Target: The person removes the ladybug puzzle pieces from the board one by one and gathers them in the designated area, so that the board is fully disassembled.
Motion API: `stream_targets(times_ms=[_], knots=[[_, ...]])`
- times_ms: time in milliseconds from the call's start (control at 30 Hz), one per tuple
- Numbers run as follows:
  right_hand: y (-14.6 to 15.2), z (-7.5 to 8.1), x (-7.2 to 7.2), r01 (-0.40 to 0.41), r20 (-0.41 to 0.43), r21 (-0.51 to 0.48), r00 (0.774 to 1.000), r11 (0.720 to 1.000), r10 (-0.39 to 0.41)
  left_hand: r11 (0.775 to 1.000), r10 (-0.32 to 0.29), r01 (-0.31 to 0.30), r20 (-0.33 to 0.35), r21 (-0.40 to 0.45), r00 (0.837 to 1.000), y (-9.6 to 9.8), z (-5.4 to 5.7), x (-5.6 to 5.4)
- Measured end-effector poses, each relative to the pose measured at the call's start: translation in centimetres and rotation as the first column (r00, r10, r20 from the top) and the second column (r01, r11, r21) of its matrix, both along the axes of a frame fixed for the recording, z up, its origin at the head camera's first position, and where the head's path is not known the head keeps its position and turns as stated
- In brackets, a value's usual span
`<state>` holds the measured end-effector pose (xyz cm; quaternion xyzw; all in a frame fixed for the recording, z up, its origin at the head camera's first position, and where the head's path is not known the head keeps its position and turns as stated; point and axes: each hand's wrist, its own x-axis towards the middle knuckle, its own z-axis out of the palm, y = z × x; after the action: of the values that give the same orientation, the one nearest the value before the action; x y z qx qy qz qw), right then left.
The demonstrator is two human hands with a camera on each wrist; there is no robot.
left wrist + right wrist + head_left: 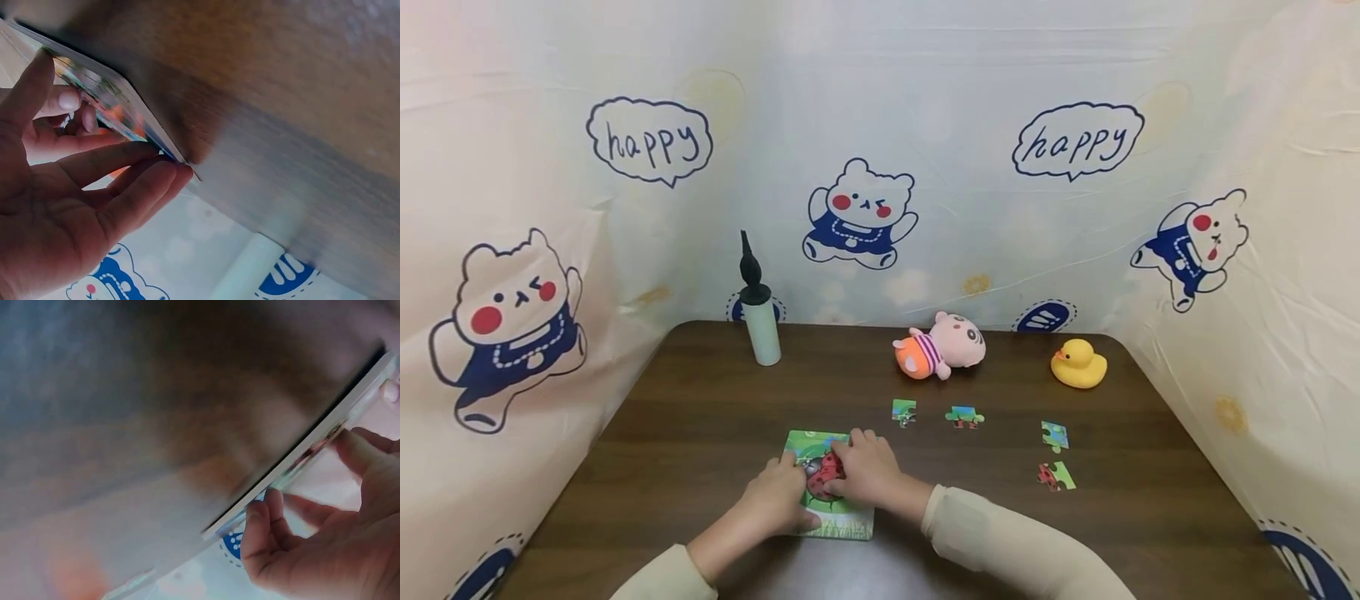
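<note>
A jigsaw puzzle board [842, 527] with a red ladybug on a green ground lies flat on the dark table in the head view. My left hand [773, 500] holds the board on its left side, fingertips along the edge and thumb down near the bottom. In the left wrist view, the fingertips [181, 170] bend at the board's rim. Over the board's right half, my right hand [868, 468] pinches a puzzle piece [309, 455] between thumb and fingers, close to the surface. The right palm and fingers hide part of the picture.
Loose puzzle pieces [904, 412], [965, 417] lie beyond the board, and a blue-green piece [1055, 435] and a red-green piece [1057, 476] lie right. Along the back are a hand pump [763, 329], a pink plush toy [942, 346] and a yellow rubber duck [1078, 364].
</note>
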<state>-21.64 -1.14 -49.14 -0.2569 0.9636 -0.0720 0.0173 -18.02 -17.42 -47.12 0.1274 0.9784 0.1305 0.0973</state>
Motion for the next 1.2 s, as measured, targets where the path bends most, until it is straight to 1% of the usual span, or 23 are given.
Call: stream_targets(times_ms=[133,233,267,333,367,400,433,500,567,633,700,800,900,1067,1100,1200], knots=[[0.5,-0.2,-0.6,-0.009,0.017,-0.004,1.000,1.000,0.009,1.000,-0.014,0.014,0.001,0.008,1.000,0.3,-0.1,0.0],[1.0,-0.3,-1.1,-0.002,0.042,-0.044,0.999,0.999,0.004,1.000,-0.018,0.018,0.007,0.013,1.000,0.6,-0.3,-0.1],[1.1,-0.3,-1.3,0.007,0.062,-0.078,0.998,0.997,-0.002,1.000,-0.017,0.017,0.008,0.013,1.000,0.7,-0.4,-0.1],[1.4,-0.3,-1.5,0.038,0.123,-0.195,0.992,0.980,-0.014,1.000,-0.009,0.009,0.016,0.014,1.000,0.8,-0.5,-0.2],[1.5,-0.2,-1.6,0.059,0.162,-0.266,0.987,0.962,-0.016,1.000,-0.005,0.005,0.021,0.013,1.000,0.9,-0.6,-0.2],[1.6,-0.2,-1.6,0.082,0.200,-0.341,0.980,0.936,-0.013,1.000,0.000,0.000,0.026,0.013,1.000,1.0,-0.7,-0.2],[1.8,-0.2,-1.7,0.105,0.234,-0.416,0.972,0.903,-0.005,1.000,0.004,-0.004,0.029,0.014,1.000,1.0,-0.7,-0.2],[2.2,0.1,-1.7,0.152,0.296,-0.542,0.955,0.827,0.018,1.000,0.005,-0.005,0.033,0.019,0.999,1.0,-0.7,-0.1],[2.7,0.6,-1.7,0.182,0.331,-0.611,0.943,0.771,0.039,1.000,0.001,-0.001,0.029,0.019,1.000,0.9,-0.7,-0.1],[3.5,1.2,-1.8,0.201,0.351,-0.656,0.935,0.728,0.058,1.000,-0.002,0.002,0.018,0.019,1.000,0.9,-0.5,-0.1],[4.4,1.9,-1.9,0.222,0.367,-0.680,0.928,0.699,0.062,1.000,0.000,0.000,0.007,0.011,1.000,0.8,-0.4,-0.1],[5.8,2.9,-2.2,0.266,0.395,-0.697,0.918,0.666,0.047,1.000,0.013,-0.013,0.002,-0.001,1.000,0.7,-0.2,-0.2],[7.3,3.5,-2.4,0.306,0.402,-0.690,0.916,0.656,-0.005,1.000,0.023,-0.023,0.002,-0.005,1.000,0.5,-0.2,-0.1],[9.6,3.8,-2.5,0.360,0.401,-0.679,0.912,0.640,-0.087,1.000,0.024,-0.024,0.006,-0.005,1.000,0.2,-0.1,-0.2],[10.0,3.8,-2.5,0.379,0.415,-0.677,0.904,0.630,-0.098,1.000,0.020,-0.020,0.007,-0.007,1.000,0.2,0.0,-0.2],[11.2,3.9,-2.4,0.431,0.449,-0.654,0.882,0.621,-0.139,1.000,0.019,-0.019,0.011,-0.008,1.000,-0.1,0.1,-0.3]])
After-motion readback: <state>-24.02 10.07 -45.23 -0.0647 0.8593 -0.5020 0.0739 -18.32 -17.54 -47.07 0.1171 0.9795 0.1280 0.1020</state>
